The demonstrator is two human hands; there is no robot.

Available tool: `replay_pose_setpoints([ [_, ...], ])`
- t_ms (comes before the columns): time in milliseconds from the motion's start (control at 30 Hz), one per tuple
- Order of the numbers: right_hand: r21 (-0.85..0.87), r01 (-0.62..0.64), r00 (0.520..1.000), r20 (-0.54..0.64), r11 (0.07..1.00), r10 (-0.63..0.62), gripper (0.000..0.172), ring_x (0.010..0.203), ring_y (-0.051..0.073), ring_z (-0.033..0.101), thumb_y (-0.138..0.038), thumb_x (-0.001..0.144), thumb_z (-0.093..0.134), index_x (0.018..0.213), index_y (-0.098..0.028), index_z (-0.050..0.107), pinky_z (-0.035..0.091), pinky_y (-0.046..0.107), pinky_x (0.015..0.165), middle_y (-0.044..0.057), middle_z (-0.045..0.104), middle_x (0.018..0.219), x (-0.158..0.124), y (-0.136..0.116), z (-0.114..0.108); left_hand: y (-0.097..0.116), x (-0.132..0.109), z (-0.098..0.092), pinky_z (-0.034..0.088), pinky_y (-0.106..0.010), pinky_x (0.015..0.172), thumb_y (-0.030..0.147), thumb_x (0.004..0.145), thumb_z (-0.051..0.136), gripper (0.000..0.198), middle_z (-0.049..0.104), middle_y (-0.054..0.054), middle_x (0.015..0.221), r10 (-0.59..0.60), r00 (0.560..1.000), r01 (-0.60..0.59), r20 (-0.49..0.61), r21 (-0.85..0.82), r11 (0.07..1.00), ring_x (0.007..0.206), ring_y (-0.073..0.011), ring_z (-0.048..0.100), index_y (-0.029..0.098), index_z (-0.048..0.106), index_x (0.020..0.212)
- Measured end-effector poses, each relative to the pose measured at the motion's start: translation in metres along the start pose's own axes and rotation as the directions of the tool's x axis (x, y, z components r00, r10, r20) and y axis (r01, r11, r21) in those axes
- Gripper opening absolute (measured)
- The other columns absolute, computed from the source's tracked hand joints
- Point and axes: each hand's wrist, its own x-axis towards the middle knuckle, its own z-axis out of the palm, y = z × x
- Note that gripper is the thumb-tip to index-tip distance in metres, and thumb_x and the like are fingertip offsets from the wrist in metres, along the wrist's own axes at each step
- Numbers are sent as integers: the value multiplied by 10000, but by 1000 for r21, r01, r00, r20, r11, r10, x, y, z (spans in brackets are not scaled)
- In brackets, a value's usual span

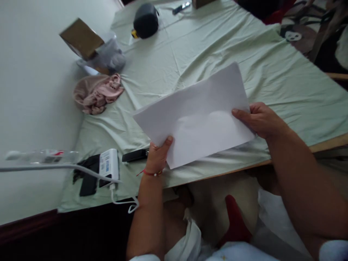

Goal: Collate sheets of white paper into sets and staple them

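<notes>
A white sheet of paper (198, 116) is held flat a little above the table's near edge. My left hand (157, 156) pinches its near left corner, thumb on top, with a red thread bracelet at the wrist. My right hand (259, 119) grips the sheet's right edge, thumb lying on the paper. Under the sheet lies a pale green cloth (217, 50) that covers the table.
A pink crumpled cloth (96, 94) and a brown box on a plastic bag (92, 47) lie at the left. A black pouch (146, 20) sits far back. A white power bank with cable (108, 166), a dark phone (134, 155) and a plastic bottle (40, 156) lie near my left hand.
</notes>
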Motion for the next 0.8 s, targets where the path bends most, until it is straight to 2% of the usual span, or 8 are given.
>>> replay_pose_setpoints([
  [67, 20, 9, 1000, -10, 1000, -9, 366, 588, 148, 636, -511, 716, 991, 750, -224, 766, 495, 247, 497, 29, 775, 750, -1, -1, 1, 3, -4, 2, 649, -339, 846, 505, 563, 1055, 669, 853, -58, 997, -30, 999, 30, -13, -22, 999, 883, -212, 779, 214, 810, 1113],
  [200, 124, -7, 1000, -20, 992, 9, 417, 600, 146, 658, -490, 661, 1027, 773, -175, 778, 541, 250, 540, 57, 793, 782, -7, -5, 3, 6, -9, 1, 645, -421, 951, 486, 583, 1048, 738, 848, -72, 1055, -81, 997, 81, -2, -66, 994, 943, -244, 786, 233, 776, 1221],
  [333, 154, -55, 998, 43, 987, 49, 403, 623, 155, 680, -412, 595, 1060, 789, -180, 794, 566, 243, 554, 60, 813, 820, -9, -5, 4, 4, -9, 0, 637, -374, 954, 524, 544, 1058, 758, 847, -56, 1016, -91, 996, 90, -8, -74, 993, 1004, -255, 793, 249, 779, 1193],
  [467, 142, -52, 995, 86, 988, 40, 319, 702, 157, 708, -321, 636, 1041, 830, -195, 820, 593, 234, 632, 55, 832, 893, -10, -4, 4, -1, -7, 0, 641, -361, 938, 613, 537, 1042, 742, 850, -63, 1026, -85, 996, 83, -26, -80, 993, 1043, -265, 793, 245, 793, 1131],
  [633, 116, -51, 997, 60, 992, 44, 357, 595, 134, 634, -375, 616, 1044, 735, -187, 765, 545, 230, 545, 33, 779, 752, -11, -7, 5, -1, -5, -3, 664, -369, 943, 554, 560, 1051, 607, 855, -49, 1102, -105, 992, 97, -71, -111, 989, 1040, -259, 795, 275, 813, 1044],
  [733, 102, -80, 995, 71, 992, 73, 350, 536, 119, 589, -351, 603, 1040, 691, -183, 747, 503, 222, 487, 22, 746, 685, -11, -9, 4, 5, -4, -6, 674, -385, 925, 557, 565, 1049, 573, 850, -47, 1017, -102, 993, 97, -57, -93, 991, 975, -265, 801, 253, 810, 987],
  [800, 72, -122, 989, 97, 990, 114, 319, 521, 120, 586, -334, 612, 1026, 693, -177, 760, 485, 222, 468, 32, 747, 679, -11, -10, 2, 10, -2, -8, 664, -372, 930, 564, 579, 1041, 608, 836, -51, 985, -48, 998, 43, -41, -97, 994, 962, -260, 800, 234, 806, 1033],
])
